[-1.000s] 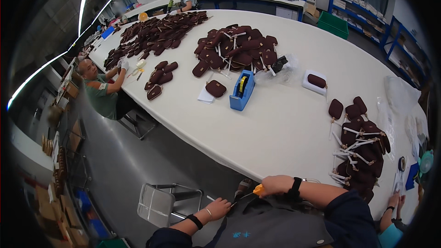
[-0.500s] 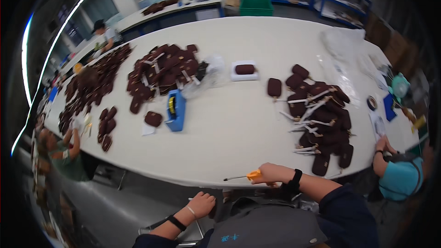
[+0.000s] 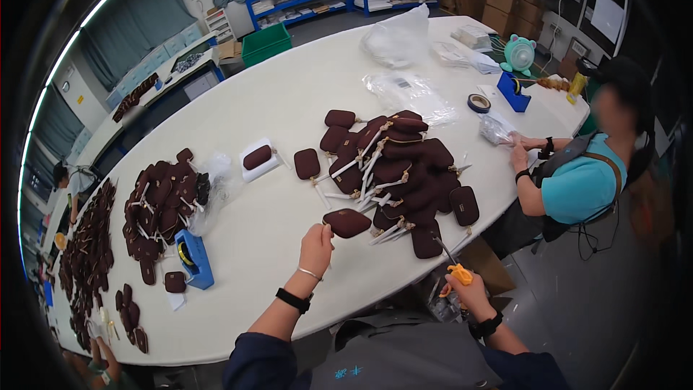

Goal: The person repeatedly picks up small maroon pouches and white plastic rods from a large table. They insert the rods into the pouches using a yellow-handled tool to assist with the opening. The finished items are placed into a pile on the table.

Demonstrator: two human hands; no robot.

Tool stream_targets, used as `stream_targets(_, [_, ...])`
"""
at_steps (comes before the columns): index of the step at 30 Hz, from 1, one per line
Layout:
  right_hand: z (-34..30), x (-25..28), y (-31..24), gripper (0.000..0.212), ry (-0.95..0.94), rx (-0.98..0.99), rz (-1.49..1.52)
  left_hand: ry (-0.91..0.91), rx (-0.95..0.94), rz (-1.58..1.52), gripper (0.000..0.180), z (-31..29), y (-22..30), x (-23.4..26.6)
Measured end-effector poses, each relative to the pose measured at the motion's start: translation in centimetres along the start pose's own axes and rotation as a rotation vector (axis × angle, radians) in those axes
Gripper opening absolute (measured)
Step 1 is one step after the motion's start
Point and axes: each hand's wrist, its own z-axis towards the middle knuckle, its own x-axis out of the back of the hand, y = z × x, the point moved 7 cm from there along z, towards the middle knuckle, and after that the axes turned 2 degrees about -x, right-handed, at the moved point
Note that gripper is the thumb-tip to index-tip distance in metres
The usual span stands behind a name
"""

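My left hand [image 3: 316, 249] is closed on the end of a small dark brown pouch [image 3: 348, 223], held over the near side of the white table. My right hand [image 3: 469, 296] grips orange-handled scissors [image 3: 460, 273], blades toward the table's near edge. Just beyond both hands lies a heap of similar brown pouches [image 3: 393, 166] with white strips and gold-coloured fittings. One pouch [image 3: 307, 164] lies apart at the heap's left. Another pouch [image 3: 258, 157] rests on a white pad [image 3: 261, 168].
Leftward are a second pouch heap [image 3: 160, 202], a blue tape dispenser [image 3: 195, 260] and more brown pouches [image 3: 86, 253]. Clear plastic bags [image 3: 395, 40] cover the far side. At right a person in a turquoise shirt [image 3: 581, 184] handles clear plastic, near a tape roll [image 3: 478, 103] and green fan [image 3: 518, 54].
The view has turned right. My left hand has risen from beside my lap to above the table and now plainly holds a pouch. My right hand keeps the scissors, now pointing away from me.
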Motion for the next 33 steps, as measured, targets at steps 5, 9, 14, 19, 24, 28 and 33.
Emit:
stream_targets(5, [-2.8,2.4,2.7,0.018,0.116,-0.031,0.064,-0.122,0.171,-0.192,0.038,3.0,-2.8,-7.3])
stream_targets(9, [-3.1,2.2,3.7,0.02,0.137,-0.07,0.027,-0.618,0.011,0.449,0.038,2.2,-6.9,-12.1])
stream_targets(14, [-2.6,-1.2,1.2,0.021,0.044,-0.052,-0.039,-0.785,0.164,0.163,0.039,-2.6,-8.6,-11.3])
stream_targets(19, [-0.7,-8.1,1.3,0.021,-0.202,-0.007,-0.152,-0.726,0.186,0.168,0.035,-7.8,-12.9,-3.8])
stream_targets(24, [0.0,-15.8,2.0,0.02,-0.428,-0.046,-0.194,-0.327,0.332,-0.072,0.027,-10.1,-16.9,10.1])
stream_targets(28, [0.2,-22.1,1.9,0.021,-0.554,-0.067,-0.278,0.211,0.367,-0.26,0.026,-12.4,-21.4,25.8])
stream_targets(33, [-0.5,-29.3,-0.6,0.022,-0.589,-0.108,-0.343,0.763,0.404,-0.125,0.02,-16.8,-31.4,44.1])
